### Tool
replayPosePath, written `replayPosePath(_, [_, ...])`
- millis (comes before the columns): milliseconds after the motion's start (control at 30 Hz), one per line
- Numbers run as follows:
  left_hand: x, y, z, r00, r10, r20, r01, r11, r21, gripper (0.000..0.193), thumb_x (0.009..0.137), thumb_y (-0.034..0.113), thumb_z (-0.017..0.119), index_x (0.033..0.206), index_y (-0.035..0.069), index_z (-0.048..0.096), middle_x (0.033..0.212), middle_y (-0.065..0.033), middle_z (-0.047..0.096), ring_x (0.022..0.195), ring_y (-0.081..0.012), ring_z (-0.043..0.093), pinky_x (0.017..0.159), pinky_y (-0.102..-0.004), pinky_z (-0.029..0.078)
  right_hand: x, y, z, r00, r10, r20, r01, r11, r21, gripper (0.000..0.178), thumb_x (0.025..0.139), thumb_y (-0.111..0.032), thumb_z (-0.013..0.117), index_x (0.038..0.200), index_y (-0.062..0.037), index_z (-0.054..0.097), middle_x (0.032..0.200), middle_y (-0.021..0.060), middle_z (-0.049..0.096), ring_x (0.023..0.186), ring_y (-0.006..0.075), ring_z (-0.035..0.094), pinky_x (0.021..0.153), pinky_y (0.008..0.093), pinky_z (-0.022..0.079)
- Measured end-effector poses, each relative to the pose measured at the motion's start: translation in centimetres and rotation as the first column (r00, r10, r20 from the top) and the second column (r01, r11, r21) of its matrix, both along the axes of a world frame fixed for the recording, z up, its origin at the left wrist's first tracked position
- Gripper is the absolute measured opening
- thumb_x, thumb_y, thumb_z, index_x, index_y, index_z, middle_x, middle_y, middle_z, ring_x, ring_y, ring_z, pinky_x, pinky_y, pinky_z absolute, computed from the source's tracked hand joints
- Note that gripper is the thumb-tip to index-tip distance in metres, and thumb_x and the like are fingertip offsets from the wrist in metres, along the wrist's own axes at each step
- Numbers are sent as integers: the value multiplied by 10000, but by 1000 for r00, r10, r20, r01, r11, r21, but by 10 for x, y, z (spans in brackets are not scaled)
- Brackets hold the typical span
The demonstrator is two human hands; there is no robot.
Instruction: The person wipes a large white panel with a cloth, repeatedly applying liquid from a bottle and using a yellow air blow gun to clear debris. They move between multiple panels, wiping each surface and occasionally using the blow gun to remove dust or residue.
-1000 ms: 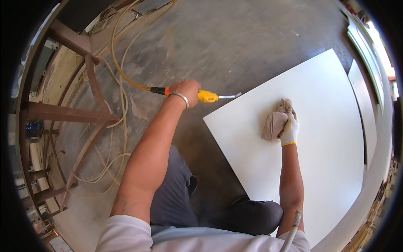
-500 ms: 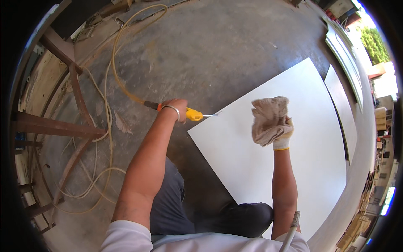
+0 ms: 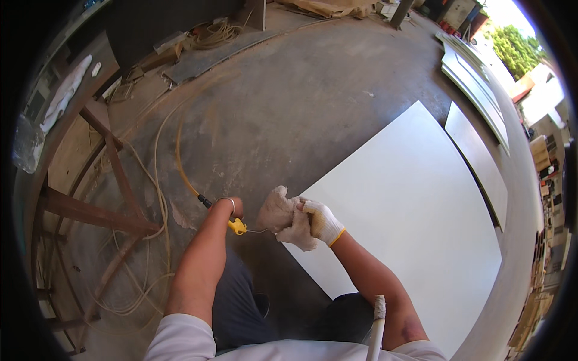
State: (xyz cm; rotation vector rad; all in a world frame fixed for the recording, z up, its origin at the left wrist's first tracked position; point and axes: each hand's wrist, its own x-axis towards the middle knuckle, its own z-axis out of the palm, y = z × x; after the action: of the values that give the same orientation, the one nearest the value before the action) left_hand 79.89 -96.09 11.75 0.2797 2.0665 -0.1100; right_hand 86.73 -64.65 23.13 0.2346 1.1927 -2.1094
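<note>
My bare left hand (image 3: 235, 208), with a bracelet at the wrist, is closed round a yellow air blow gun (image 3: 238, 227). Its thin metal nozzle points right, toward the rag. From the gun's back end an amber air hose (image 3: 182, 165) curves away over the floor. In a white knitted glove, my right hand (image 3: 326, 224) grips a crumpled beige rag (image 3: 280, 209) close to the nozzle tip. The rag hangs over the left corner of a large white panel (image 3: 415, 198); whether it touches the panel I cannot tell.
A brown metal frame (image 3: 96, 210) stands at the left, with loose hoses (image 3: 161, 198) around its legs. A narrower panel (image 3: 478, 159) lies beyond the white one, and more panels (image 3: 475, 84) are stacked at the far right. A cigarette (image 3: 376, 331) juts up at the lower edge.
My right hand has brought the rag left from over the panel's middle to its left corner, near the nozzle. My left hand with the blow gun sits slightly lower and further left in view.
</note>
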Motion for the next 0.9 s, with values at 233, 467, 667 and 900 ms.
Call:
replayPosePath(233, [16,60,125,769,555,316,-422,70,904,599,911,217,798,1421,-15,586,1331,-160,686,1213,-245,667,1034,-380,537,-33,-38,21,927,-373,-47,339,882,-327,373,992,-99,546,1352,-5,569,1219,132,621,1081,231,621,965,372,518])
replayPosePath(467, [32,87,171,684,713,-152,-162,352,922,467,912,144,744,1347,9,640,1220,-162,732,1112,-273,700,995,-415,533,-48,-66,18,938,-266,-221,189,930,-314,529,1060,-223,565,1540,-17,480,1407,77,602,1273,185,571,1105,337,442])
replayPosePath(667, [61,29,244,-29,966,256,-184,-257,949,263,839,100,657,1070,-7,724,1012,-146,754,931,-297,728,877,-426,575,-93,-32,31,919,-97,-383,-63,920,-386,643,981,-382,654,1485,-13,502,1515,157,549,1331,332,558,1119,510,432])
replayPosePath(900, [246,-108,395,-345,815,465,490,-266,830,360,962,243,639,1248,24,660,1155,-136,694,1080,-255,676,968,-411,565,-125,-8,20,925,-233,-300,66,877,-476,639,998,-363,621,1502,3,476,1473,199,563,1304,348,574,1093,521,459])
